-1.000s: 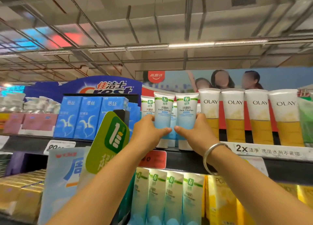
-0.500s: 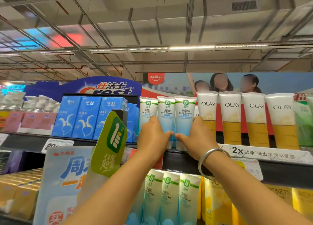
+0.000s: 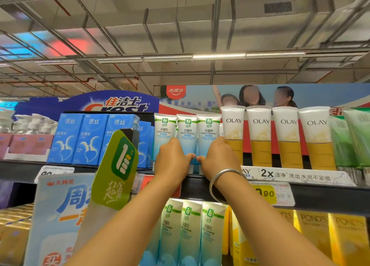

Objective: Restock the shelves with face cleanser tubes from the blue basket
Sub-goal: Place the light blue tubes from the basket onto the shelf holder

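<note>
My left hand (image 3: 173, 160) is curled round the lower body of the middle face cleanser tube (image 3: 187, 137), thumb across its front. My right hand (image 3: 217, 159) grips the tube beside it (image 3: 208, 137) the same way, with a silver bangle (image 3: 221, 182) at the wrist. The two thumb tips almost meet between the tubes.

I judge the step to be seating these two on the top shelf (image 3: 200, 182) and squaring them up. To do it well I would press both down until their caps sit flat on the shelf, keep their printed faces forward, and level their crimped tops with the third tube (image 3: 164, 133) standing just to the left. I would loosen my fingers slowly, since tall tubes on narrow caps may tip, and keep my right knuckles off the Olay tubes (image 3: 233, 133) close beside them.

Both held tubes stand upright, long axis vertical, cap end down and flat sealed end up, labels facing me. They look near the shelf's front edge, though my hands hide their caps, so I cannot tell whether they are fully down.

More of the same cleanser in boxes (image 3: 190, 229) fills the shelf below. The blue basket is out of view.
</note>
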`<action>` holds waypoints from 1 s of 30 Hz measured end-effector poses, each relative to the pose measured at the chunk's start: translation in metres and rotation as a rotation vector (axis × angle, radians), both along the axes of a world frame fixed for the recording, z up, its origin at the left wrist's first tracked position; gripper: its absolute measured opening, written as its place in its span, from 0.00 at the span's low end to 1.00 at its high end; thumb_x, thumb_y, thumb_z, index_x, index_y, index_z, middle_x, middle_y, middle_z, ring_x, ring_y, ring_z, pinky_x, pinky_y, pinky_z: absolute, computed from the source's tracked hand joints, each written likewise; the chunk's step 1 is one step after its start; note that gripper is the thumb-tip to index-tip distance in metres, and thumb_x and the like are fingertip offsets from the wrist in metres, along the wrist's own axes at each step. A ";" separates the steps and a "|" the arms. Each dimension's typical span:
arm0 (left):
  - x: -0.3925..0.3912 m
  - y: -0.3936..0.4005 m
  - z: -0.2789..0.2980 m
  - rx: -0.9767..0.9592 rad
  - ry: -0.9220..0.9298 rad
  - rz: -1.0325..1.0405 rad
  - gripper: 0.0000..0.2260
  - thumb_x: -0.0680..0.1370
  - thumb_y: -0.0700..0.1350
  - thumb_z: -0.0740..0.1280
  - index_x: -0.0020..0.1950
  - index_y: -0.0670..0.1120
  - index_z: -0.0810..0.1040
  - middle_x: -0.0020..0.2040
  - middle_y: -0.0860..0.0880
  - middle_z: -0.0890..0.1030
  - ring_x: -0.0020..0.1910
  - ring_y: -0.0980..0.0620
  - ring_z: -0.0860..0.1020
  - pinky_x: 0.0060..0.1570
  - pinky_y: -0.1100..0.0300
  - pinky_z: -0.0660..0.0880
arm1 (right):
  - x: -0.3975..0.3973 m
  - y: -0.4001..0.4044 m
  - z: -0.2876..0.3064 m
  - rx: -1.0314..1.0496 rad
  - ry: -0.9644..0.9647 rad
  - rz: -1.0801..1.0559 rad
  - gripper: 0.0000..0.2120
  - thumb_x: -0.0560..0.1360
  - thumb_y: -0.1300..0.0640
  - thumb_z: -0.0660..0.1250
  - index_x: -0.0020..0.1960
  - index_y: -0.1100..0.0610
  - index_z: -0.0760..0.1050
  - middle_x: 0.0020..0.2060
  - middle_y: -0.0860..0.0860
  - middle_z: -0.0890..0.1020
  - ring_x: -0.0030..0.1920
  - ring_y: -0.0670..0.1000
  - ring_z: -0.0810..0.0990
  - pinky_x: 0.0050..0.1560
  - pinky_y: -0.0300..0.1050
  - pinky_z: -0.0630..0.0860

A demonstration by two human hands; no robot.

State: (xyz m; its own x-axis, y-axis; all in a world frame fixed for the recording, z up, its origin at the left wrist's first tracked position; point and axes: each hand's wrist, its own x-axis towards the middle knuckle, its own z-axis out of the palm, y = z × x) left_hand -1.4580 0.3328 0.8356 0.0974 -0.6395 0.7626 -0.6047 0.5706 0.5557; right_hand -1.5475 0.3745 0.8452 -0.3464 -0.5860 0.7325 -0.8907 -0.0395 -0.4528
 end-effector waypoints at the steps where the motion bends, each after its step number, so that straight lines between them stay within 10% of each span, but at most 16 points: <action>1: 0.000 0.000 0.000 -0.001 0.001 0.006 0.21 0.72 0.50 0.72 0.59 0.40 0.71 0.59 0.42 0.77 0.57 0.42 0.75 0.49 0.52 0.72 | 0.000 -0.001 -0.001 0.000 -0.008 -0.007 0.27 0.72 0.53 0.70 0.62 0.63 0.62 0.61 0.60 0.75 0.60 0.61 0.75 0.54 0.52 0.74; 30: 0.011 0.012 0.002 -0.083 0.051 -0.053 0.17 0.76 0.49 0.66 0.63 0.45 0.71 0.60 0.45 0.77 0.59 0.43 0.75 0.52 0.50 0.72 | -0.018 0.009 -0.005 -0.162 -0.033 0.161 0.16 0.76 0.56 0.65 0.62 0.60 0.71 0.57 0.55 0.76 0.57 0.54 0.75 0.58 0.46 0.71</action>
